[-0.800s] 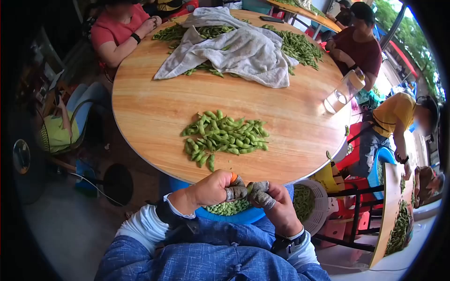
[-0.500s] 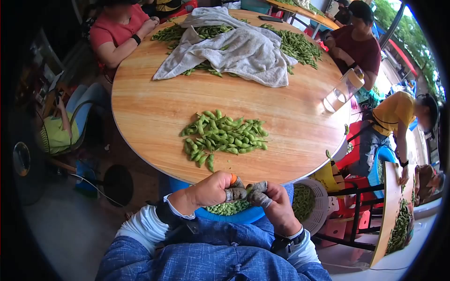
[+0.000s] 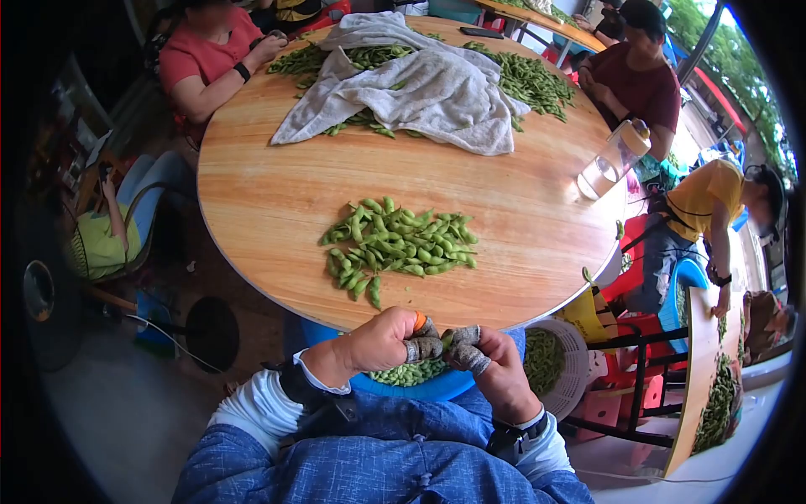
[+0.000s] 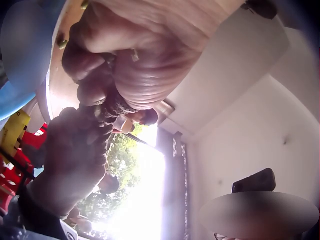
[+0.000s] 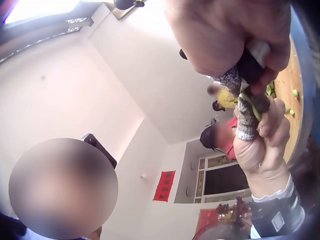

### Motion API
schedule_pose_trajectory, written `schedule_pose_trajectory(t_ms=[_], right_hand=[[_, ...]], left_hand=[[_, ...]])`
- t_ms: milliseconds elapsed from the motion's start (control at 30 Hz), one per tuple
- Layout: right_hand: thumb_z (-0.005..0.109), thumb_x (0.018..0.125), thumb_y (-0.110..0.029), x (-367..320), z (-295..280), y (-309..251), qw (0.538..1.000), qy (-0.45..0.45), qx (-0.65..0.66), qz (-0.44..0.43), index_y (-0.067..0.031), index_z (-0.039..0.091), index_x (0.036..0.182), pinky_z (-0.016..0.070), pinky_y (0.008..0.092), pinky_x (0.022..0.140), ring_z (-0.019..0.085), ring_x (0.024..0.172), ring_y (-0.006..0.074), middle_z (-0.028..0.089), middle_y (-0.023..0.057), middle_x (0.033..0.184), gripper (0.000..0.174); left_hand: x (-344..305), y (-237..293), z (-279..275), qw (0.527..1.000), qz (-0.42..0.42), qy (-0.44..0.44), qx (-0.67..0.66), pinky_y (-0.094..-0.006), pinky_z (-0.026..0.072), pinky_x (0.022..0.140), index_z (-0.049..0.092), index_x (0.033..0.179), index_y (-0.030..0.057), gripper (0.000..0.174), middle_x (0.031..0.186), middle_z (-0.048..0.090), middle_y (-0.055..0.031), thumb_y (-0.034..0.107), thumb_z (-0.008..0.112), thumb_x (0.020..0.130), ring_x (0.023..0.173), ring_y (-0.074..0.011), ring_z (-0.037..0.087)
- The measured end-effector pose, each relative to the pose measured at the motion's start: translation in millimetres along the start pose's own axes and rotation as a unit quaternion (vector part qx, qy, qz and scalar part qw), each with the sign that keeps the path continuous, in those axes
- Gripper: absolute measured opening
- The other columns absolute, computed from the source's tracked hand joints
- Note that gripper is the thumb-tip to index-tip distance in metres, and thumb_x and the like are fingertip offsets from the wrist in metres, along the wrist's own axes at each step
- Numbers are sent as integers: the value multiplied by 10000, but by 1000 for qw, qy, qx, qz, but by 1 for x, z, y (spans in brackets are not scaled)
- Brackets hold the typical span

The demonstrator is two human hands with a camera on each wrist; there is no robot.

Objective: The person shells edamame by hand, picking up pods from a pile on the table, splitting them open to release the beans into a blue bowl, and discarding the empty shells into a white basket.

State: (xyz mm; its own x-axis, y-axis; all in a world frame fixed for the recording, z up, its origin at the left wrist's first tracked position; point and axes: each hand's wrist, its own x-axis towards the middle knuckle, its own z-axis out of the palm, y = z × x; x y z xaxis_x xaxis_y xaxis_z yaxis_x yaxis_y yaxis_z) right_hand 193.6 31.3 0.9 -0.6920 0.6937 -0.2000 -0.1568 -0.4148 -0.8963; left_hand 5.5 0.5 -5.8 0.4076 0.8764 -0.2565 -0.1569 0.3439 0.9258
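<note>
Both hands meet just off the table's near edge, fingertips together. My left hand (image 3: 379, 343) pinches a green soybean pod (image 5: 256, 111), with grey cloth covers and an orange band on its fingers. From the other side my right hand (image 3: 506, 376), also with grey finger covers, pinches the same pod, mostly hidden between the fingertips. Below them a blue basin (image 3: 453, 388) holds shelled green beans (image 3: 407, 373). A pile of whole pods (image 3: 401, 242) lies ahead on the round wooden table (image 3: 277, 218).
A grey towel (image 3: 420, 92) partly covers more pods (image 3: 537, 84) at the far side. A clear bottle (image 3: 606, 168) stands near the right edge. Right of the basin sits a white basket (image 3: 573, 370) of pods. Several people sit or bend around the tables.
My hands keep almost the same pose, fingertips together on the pod. The table and its pile shift slightly left in view. The person in yellow moves an arm over the side table.
</note>
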Motion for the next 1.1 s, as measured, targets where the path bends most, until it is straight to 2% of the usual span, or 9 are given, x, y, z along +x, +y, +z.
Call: schedule_pose_trajectory(t_ms=[267,367,400,467,567,600,700,900,1100], right_hand=[[540,801,-81,6,-3,17,1000,15,-4,-16,8,545,912,417,222,720,523,772,82,579,20,842,142],[534,802,-66,8,-3,15,999,41,-18,-2,4,540,912,417,219,717,521,771,79,578,16,845,131],[533,802,-63,8,-3,11,999,50,-10,-3,4,539,916,416,218,715,521,772,78,577,16,848,133],[531,802,-57,8,1,4,998,65,6,-4,4,537,924,416,217,713,521,774,77,577,14,852,137],[530,801,-54,10,2,5,997,65,-20,-32,3,534,933,418,217,711,522,779,79,577,17,859,143],[531,801,-55,11,1,7,997,57,-17,-44,3,534,934,418,218,711,522,781,80,578,19,860,146],[536,800,-61,14,-3,16,997,35,-6,-75,5,535,938,418,221,712,523,785,82,580,23,864,153],[551,797,-77,18,-8,23,994,1,7,-109,8,543,939,417,225,716,526,783,86,584,25,862,166],[547,778,-79,21,0,13,995,59,-9,-74,12,560,890,430,218,662,541,716,92,598,37,821,145]], left_hand=[[1,1,-3,997,-59,-19,-42,-178,359,512,560,786,5,90,648,492,68,93,546,797,591,-22,430],[4,1,5,999,17,27,29,-219,376,512,548,788,7,159,585,496,29,162,581,782,541,-79,460],[3,2,8,989,47,56,129,-226,382,503,543,807,5,167,597,500,15,162,586,772,537,-88,469],[-2,2,15,933,106,115,324,-242,395,487,535,844,0,195,620,509,-14,162,595,752,530,-108,487],[-1,-13,13,743,242,174,599,-341,443,582,525,879,-22,250,707,543,-115,90,593,666,636,-260,551],[-1,-15,14,763,238,172,576,-389,440,628,525,877,-22,286,770,541,-171,49,559,602,713,-343,535],[1,-25,13,775,281,189,534,-380,437,612,520,865,-26,258,742,540,-162,53,546,621,687,-333,536],[-2,-18,12,861,177,150,452,-400,429,654,494,868,-47,309,777,524,-202,64,527,582,747,-361,515],[-4,-9,14,734,288,214,577,-398,423,642,493,883,-39,301,741,539,-181,84,579,622,699,-349,530]])
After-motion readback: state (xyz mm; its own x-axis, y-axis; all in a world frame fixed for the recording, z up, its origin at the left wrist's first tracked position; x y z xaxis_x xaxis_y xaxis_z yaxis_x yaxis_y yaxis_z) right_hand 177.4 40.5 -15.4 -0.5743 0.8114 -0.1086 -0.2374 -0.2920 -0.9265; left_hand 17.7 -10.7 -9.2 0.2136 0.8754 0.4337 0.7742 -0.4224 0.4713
